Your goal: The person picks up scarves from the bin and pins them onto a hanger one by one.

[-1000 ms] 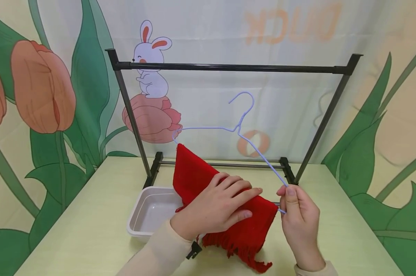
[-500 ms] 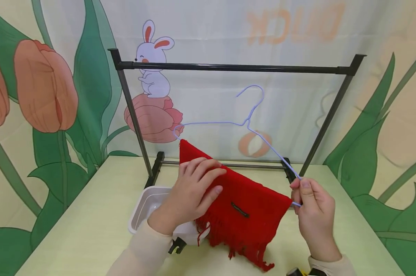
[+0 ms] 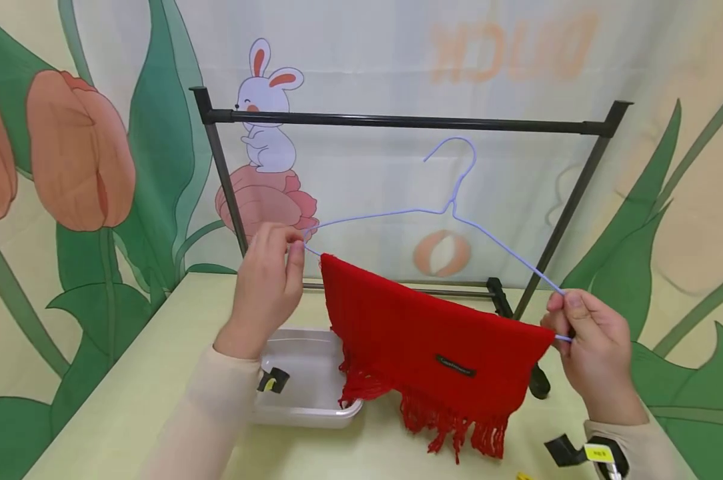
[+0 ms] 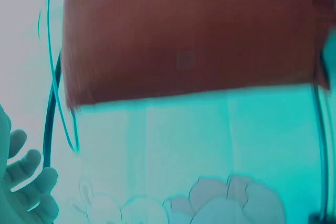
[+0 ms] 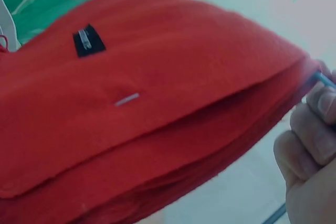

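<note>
A red fringed scarf (image 3: 427, 313) with a small black label hangs folded over the lower bar of a pale purple wire hanger (image 3: 391, 214). My right hand (image 3: 595, 347) grips the hanger's right end, thumb on top, beside the scarf's edge. Close to the hanger's left end is my left hand (image 3: 265, 293), its fingers loosely bent. In the left wrist view those fingers (image 4: 37, 184) look apart from the wire. The hanger's hook is up and slightly tilted, in front of the rack. In the right wrist view the scarf (image 5: 157, 66) shows its folded layers.
A black garment rack (image 3: 397, 121) stands on the pale table (image 3: 157, 400) behind the hanger. A light grey plastic basin (image 3: 313, 417) sits below the scarf's left side. The printed curtain (image 3: 361, 53) hangs behind the rack.
My left hand has left the scarf and moved left and up to the hanger's left end. The right hand has moved right and slightly up, bringing the hanger and scarf along; the scarf's label now shows.
</note>
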`<action>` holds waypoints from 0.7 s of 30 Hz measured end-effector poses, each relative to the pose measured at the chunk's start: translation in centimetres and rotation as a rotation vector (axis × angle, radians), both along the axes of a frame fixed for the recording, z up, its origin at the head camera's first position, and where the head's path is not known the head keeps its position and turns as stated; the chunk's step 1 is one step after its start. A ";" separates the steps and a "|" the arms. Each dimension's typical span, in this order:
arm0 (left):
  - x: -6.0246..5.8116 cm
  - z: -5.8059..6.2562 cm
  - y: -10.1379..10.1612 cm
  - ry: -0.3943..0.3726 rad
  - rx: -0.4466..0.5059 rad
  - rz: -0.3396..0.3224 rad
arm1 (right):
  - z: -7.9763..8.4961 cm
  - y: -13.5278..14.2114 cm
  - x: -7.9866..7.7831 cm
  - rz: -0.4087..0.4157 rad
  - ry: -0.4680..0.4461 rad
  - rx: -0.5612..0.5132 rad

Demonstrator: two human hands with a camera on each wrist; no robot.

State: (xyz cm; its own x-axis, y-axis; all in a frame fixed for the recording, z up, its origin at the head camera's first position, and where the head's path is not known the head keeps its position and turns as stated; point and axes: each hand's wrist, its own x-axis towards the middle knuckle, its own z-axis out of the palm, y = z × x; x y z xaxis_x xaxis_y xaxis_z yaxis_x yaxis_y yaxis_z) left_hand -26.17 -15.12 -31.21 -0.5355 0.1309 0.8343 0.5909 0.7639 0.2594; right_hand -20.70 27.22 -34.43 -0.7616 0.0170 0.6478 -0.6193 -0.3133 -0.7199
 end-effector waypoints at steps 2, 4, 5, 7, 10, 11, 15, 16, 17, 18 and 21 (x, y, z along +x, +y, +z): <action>-0.6 0.8 -0.6 -0.067 -0.018 0.013 | 0.0 0.8 -0.5 0.054 0.017 -0.002; -1.1 1.5 -1.0 -0.154 -0.047 -0.015 | 0.0 1.6 -0.9 0.096 0.024 -0.005; -1.3 1.9 -1.0 -0.203 -0.065 -0.043 | 0.1 2.0 -1.1 0.091 0.022 0.016; -1.7 2.4 -1.0 -0.298 -0.105 -0.115 | 0.1 2.6 -1.3 0.086 0.015 0.038; -2.2 2.8 -0.7 -0.408 -0.159 -0.251 | -0.1 3.2 -1.6 0.085 0.009 0.071; -2.4 2.7 -0.6 -0.431 -0.169 -0.296 | -0.2 3.3 -1.8 0.096 0.012 0.072; -2.6 2.1 -0.4 -0.518 -0.137 -0.442 | -0.6 3.9 -2.4 0.152 0.020 0.063; -2.6 1.9 -0.4 -0.543 -0.117 -0.471 | -0.7 4.0 -2.6 0.164 0.026 0.069; -2.6 1.6 -0.3 -0.566 -0.096 -0.495 | -0.7 4.1 -2.7 0.138 0.019 0.087; -2.5 1.4 -0.3 -0.582 -0.078 -0.513 | -0.7 4.2 -2.8 0.099 0.009 0.117; -2.5 0.8 -0.1 -0.603 -0.028 -0.551 | -0.5 4.5 -2.9 -0.046 -0.049 0.236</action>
